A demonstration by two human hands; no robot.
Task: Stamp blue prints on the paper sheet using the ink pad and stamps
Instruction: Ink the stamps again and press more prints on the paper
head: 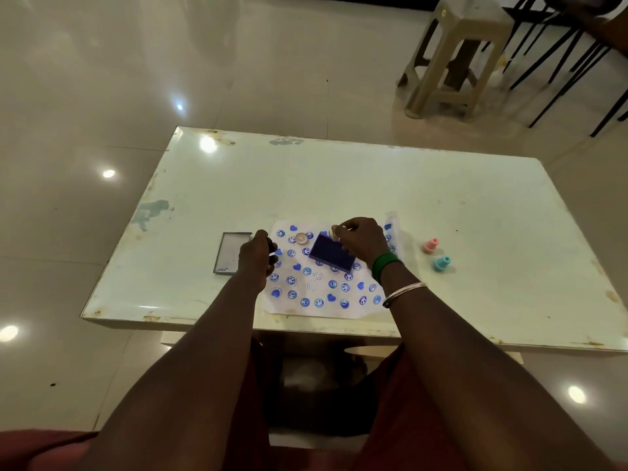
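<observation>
A white paper sheet (306, 309) lies near the table's front edge, covered with several blue smiley and heart prints. A blue ink pad (331, 254) rests tilted on the sheet. My right hand (362, 239) holds a pale round stamp (334, 232) at the pad's far corner. My left hand (256, 258) is curled at the sheet's left edge; whether it holds anything is hidden. A small round cap or stamp (301, 238) sits on the paper near its top. The ink pad's lid (231, 253) lies open just left of my left hand.
A pink stamp (431, 245) and a teal stamp (441, 263) stand on the white table (339, 185) right of the sheet. A beige plastic stool (455, 59) and dark chair legs (571, 62) stand on the floor beyond the table.
</observation>
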